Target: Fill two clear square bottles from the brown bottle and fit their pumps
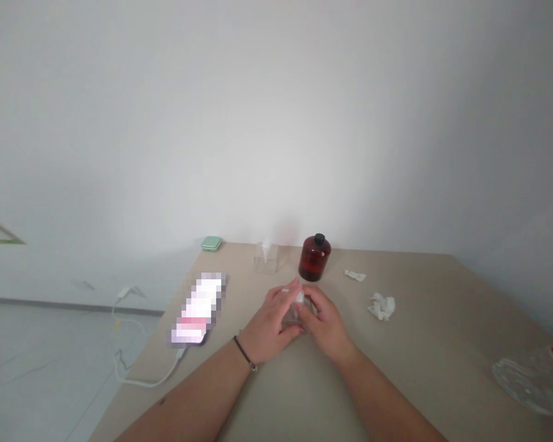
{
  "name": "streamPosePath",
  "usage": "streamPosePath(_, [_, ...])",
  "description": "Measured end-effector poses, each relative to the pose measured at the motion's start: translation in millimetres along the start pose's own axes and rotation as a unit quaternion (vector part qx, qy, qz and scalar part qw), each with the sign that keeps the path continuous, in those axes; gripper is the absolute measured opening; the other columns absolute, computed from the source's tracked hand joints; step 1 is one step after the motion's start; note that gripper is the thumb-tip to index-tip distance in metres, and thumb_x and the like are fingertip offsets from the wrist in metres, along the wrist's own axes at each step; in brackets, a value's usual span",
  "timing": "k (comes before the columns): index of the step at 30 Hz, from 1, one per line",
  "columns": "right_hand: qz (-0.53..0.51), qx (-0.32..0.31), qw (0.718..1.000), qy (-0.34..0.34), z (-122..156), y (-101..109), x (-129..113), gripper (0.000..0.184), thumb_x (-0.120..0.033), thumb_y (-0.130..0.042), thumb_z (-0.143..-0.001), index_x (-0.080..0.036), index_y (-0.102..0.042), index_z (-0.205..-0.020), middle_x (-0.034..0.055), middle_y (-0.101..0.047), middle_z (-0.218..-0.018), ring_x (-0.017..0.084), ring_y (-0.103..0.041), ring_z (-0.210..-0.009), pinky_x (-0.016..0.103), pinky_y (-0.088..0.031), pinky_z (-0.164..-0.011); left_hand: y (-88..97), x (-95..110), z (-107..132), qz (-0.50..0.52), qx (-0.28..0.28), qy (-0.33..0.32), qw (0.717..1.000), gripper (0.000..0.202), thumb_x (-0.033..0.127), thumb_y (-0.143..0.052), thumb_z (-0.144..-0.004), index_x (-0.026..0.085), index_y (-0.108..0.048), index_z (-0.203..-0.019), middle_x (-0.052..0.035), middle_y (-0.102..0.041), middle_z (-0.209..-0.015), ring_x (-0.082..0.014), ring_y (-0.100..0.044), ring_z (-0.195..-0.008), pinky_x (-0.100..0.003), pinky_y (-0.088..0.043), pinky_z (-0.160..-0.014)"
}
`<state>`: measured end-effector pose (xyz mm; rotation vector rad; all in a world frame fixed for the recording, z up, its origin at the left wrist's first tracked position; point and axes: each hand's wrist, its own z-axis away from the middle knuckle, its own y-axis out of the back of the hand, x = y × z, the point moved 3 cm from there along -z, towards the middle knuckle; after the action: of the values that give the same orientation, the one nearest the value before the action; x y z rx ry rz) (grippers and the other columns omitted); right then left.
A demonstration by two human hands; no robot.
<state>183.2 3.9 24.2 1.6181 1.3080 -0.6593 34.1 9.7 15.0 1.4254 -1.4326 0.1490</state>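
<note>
Both hands meet over the middle of the beige table (pixel 419 368). My left hand (pixel 270 325) curls round a small clear glass container (pixel 295 314) from the left. My right hand (pixel 325 322) pinches a small white wad, maybe tissue (pixel 299 298), at the container's top. Just behind the hands stands a dark amber bottle (pixel 314 258) with a black cap. A clear pump bottle (pixel 266 256) stands to its left.
A phone (pixel 198 308) on a white charging cable (pixel 142 376) lies at the left edge. A green case (pixel 211 244) sits at the far left corner. Crumpled white tissues (pixel 381 306) and a smaller scrap (pixel 354 275) lie right. Clear plastic packaging (pixel 534 377) is at the right edge.
</note>
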Motion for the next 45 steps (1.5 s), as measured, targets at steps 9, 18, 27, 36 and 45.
streamPosePath(9, [-0.011,0.072,0.997,0.004,-2.5,4.5,2.7,0.028,-0.044,-0.057,-0.092,-0.024,-0.064,-0.112,0.0087,-0.066,-0.114,0.024,-0.062,-0.106,0.042,-0.048,-0.095,-7.5,-16.1,5.9,0.085,0.053,0.061,0.993,0.11,0.017,-0.077,-0.075,0.032,-0.001,-0.154,-0.0155,-0.024,-0.159,-0.0329,-0.039,-0.138,-0.055,-0.034,-0.114])
streamPosePath(18, [0.011,0.087,0.996,0.023,-8.3,19.7,-16.9,0.025,-0.043,-0.06,-0.09,-0.025,-0.065,-0.106,0.0075,-0.067,-0.113,0.025,-0.062,-0.107,0.043,-0.047,-0.097,-7.9,-24.9,3.7,0.168,0.045,0.106,0.979,0.119,0.025,-0.084,-0.068,0.029,-0.001,-0.153,-0.0197,-0.032,-0.154,-0.0358,-0.042,-0.137,-0.06,-0.033,-0.113])
streamPosePath(27, [0.041,0.085,0.995,0.023,-10.6,25.8,-29.2,0.026,-0.045,-0.062,-0.087,-0.024,-0.069,-0.1,0.0064,-0.066,-0.098,0.023,-0.061,-0.091,0.037,-0.05,-0.081,-6.0,-21.5,1.4,0.161,0.035,0.108,0.98,0.115,0.028,-0.084,-0.067,0.024,-0.006,-0.153,-0.0202,-0.04,-0.148,-0.0347,-0.047,-0.133,-0.056,-0.035,-0.111])
streamPosePath(36, [-0.088,0.068,0.988,-0.107,-5.9,54.1,-37.9,0.032,-0.042,-0.07,-0.077,-0.022,-0.067,-0.101,0.0008,-0.065,-0.074,0.015,-0.055,-0.061,0.027,-0.043,-0.055,-4.9,-20.2,2.7,0.133,0.02,0.116,0.984,0.111,0.028,-0.082,-0.071,0.024,-0.006,-0.152,-0.0204,-0.04,-0.147,-0.033,-0.046,-0.132,-0.053,-0.036,-0.11])
streamPosePath(45, [-0.007,0.167,0.978,-0.125,1.6,118.4,-17.1,0.037,-0.04,-0.07,-0.075,-0.022,-0.06,-0.105,-0.0009,-0.064,-0.065,0.014,-0.054,-0.053,0.025,-0.039,-0.046,-4.3,-18.2,2.3,0.141,0.018,0.123,0.982,0.105,0.027,-0.081,-0.072,0.024,-0.011,-0.151,-0.0184,-0.04,-0.148,-0.0314,-0.046,-0.132,-0.053,-0.033,-0.113])
